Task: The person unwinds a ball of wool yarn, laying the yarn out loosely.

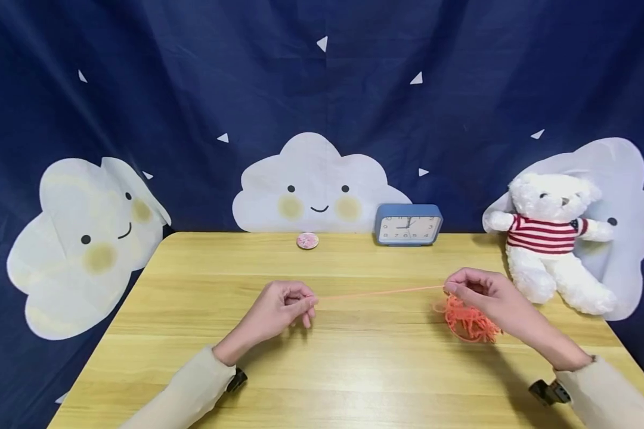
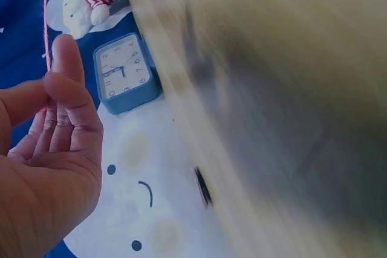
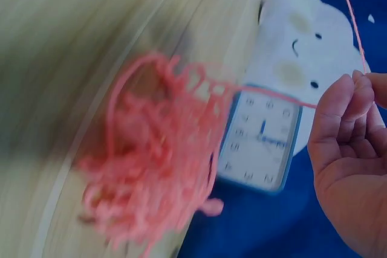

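A strand of coral yarn [image 1: 381, 292] is stretched nearly level above the table between both hands. My left hand [image 1: 284, 307] pinches one end between thumb and index finger; the left wrist view shows the strand [image 2: 46, 34] running up from those fingertips. On the right, my right hand [image 1: 483, 293] pinches the strand between thumb and fingertips. A loose, tangled bundle of the same yarn [image 1: 469, 322] lies below the right hand, partly hidden by it in the head view. In the right wrist view, the bundle [image 3: 163, 161] looks blurred, with a strand leading from it to the hand.
At the table's back edge stands a blue alarm clock [image 1: 408, 225], with a small round pink patterned object [image 1: 307, 241] to its left. A white teddy bear [image 1: 555, 238] in a striped shirt sits at the right edge. Behind the wooden table [image 1: 236, 262] hangs a dark blue curtain [image 1: 193, 89].
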Available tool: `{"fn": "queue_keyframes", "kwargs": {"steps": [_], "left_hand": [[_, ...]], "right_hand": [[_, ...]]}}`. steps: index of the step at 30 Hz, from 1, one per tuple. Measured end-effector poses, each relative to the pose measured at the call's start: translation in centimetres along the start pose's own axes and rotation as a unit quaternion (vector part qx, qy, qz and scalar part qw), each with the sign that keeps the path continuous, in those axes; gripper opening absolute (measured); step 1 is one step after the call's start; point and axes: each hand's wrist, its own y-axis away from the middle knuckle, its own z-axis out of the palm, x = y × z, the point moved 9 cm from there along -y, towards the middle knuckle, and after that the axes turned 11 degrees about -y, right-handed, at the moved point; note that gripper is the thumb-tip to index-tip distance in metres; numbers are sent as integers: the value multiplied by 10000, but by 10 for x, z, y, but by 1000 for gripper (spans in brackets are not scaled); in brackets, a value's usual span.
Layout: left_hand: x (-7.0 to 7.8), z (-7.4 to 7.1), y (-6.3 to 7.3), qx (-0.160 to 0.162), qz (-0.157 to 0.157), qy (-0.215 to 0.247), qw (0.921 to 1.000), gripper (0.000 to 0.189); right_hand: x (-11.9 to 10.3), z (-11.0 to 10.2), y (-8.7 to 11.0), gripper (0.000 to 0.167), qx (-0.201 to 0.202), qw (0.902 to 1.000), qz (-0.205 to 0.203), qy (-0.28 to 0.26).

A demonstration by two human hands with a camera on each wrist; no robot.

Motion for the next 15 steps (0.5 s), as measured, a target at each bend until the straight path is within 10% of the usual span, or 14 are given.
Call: {"fn": "queue_keyframes", "kwargs": {"steps": [15], "left_hand": [[5, 36, -41, 396, -46, -31, 9992, 12]], "right_hand": [[42, -61, 34, 13, 715, 9957, 198, 548]]}}
